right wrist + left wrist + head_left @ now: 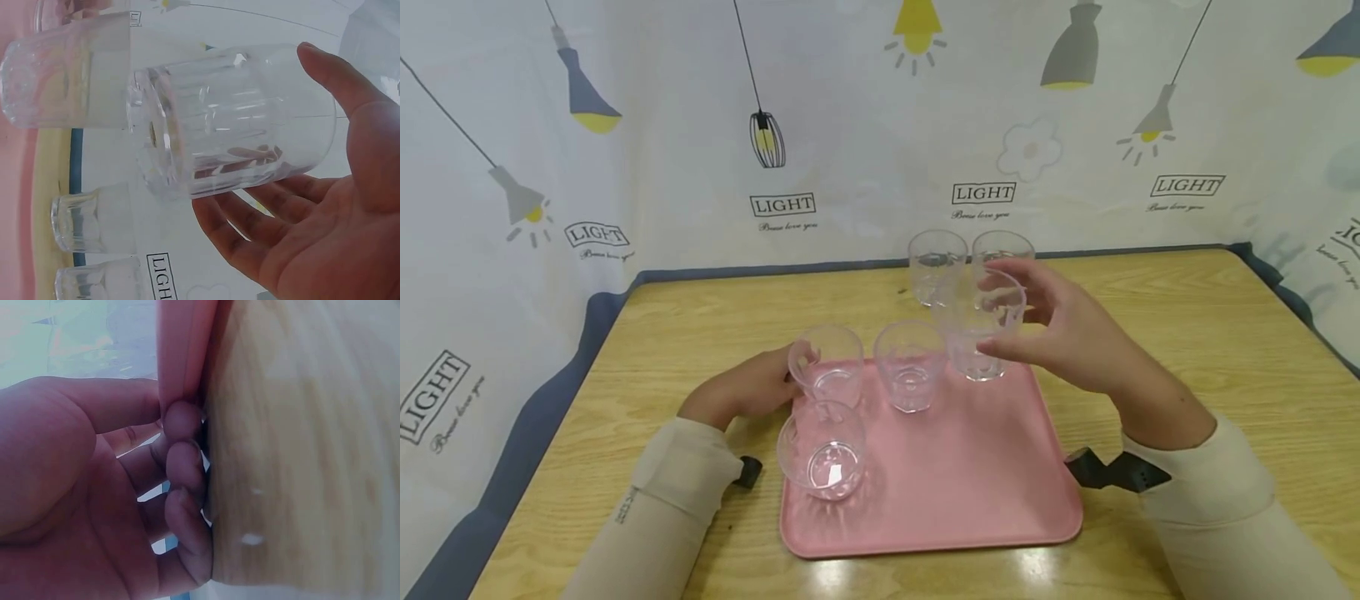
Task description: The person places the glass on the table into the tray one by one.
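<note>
The clear cup (228,115) hangs above the pink tray (970,475), near its far right corner, held in the right hand (1067,333); the left hand (756,383) grips the tray's left edge. Likely light, stiff and slippery (perhaps brittle), the cup is best taken round its sides.

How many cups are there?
6: the held cup in the right hand; a front-left cup, back-left cup and back-middle cup on the tray; and behind it, a far-left cup and far-right cup, the latter partly hidden.
</note>
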Available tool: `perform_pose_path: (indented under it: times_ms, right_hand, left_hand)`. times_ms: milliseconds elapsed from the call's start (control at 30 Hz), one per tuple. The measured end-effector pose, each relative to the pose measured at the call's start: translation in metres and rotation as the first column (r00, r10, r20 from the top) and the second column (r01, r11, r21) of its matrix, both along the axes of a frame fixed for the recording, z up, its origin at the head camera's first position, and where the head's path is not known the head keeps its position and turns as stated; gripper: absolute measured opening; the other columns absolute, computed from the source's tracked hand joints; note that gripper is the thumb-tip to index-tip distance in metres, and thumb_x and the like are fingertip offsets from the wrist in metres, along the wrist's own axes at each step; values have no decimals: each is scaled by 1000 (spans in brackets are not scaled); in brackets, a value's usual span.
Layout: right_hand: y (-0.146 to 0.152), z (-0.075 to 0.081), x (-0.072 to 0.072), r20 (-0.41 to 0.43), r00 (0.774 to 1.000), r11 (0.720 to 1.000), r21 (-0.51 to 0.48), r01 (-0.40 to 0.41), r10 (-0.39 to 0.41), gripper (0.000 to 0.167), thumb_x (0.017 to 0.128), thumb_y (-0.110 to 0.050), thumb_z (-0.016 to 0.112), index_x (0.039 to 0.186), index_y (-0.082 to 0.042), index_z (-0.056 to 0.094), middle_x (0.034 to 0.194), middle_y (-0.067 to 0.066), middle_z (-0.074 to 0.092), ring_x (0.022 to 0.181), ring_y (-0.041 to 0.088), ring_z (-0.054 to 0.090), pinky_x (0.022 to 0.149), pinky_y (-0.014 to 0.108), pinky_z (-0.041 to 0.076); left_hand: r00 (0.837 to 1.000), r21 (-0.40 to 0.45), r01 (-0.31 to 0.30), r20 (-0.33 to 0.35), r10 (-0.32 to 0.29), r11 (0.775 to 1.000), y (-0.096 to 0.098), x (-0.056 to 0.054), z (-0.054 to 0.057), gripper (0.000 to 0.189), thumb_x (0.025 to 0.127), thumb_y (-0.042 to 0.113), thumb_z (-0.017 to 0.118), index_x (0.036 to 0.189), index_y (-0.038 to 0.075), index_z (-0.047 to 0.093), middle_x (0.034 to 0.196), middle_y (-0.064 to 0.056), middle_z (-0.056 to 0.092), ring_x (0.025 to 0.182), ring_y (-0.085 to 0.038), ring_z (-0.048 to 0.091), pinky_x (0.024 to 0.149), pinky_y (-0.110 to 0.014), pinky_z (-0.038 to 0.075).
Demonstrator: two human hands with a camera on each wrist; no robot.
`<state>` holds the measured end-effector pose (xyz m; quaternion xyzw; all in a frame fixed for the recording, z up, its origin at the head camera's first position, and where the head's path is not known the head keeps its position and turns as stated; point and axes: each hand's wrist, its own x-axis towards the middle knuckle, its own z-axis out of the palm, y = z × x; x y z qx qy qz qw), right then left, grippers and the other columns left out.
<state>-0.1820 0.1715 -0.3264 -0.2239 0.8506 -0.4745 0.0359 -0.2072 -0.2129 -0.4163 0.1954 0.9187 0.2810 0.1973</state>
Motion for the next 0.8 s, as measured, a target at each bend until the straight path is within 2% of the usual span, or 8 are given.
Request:
perform_pose_path:
  times_ms: [333, 533, 800]
  right_hand:
    - [-6, 8, 15, -22, 994, 994, 11, -104, 105, 76, 79, -16, 86, 143, -20, 45, 132, 3, 59, 118, 19, 62, 98, 27, 51]
    - [-10, 8, 21, 23, 985, 984, -39, -171, 172, 76, 80, -13, 84, 143, -12, 42, 136, 7, 58, 120, 24, 61, 96, 26, 53]
    - [-15, 3, 28, 78, 961, 958, -133, -255, 267, 82, 77, -7, 85, 144, -12, 39, 143, 7, 53, 127, 25, 57, 102, 29, 52]
  left_hand:
    - [1000, -4, 4, 1, -4, 1000, 0, 0, 1, 22, 103, 21, 54, 123, 12, 53, 124, -11, 61, 120, -28, 55, 111, -55, 41]
    - [1000, -3, 8, -3, -8, 1000, 0, -1, 0, 22, 103, 21, 55, 123, 12, 52, 122, -10, 61, 116, -26, 55, 110, -54, 42]
    - [1000, -1, 3, 4, -3, 1000, 0, -1, -1, 22, 103, 24, 55, 122, 13, 53, 120, -9, 61, 115, -26, 56, 109, -54, 43]
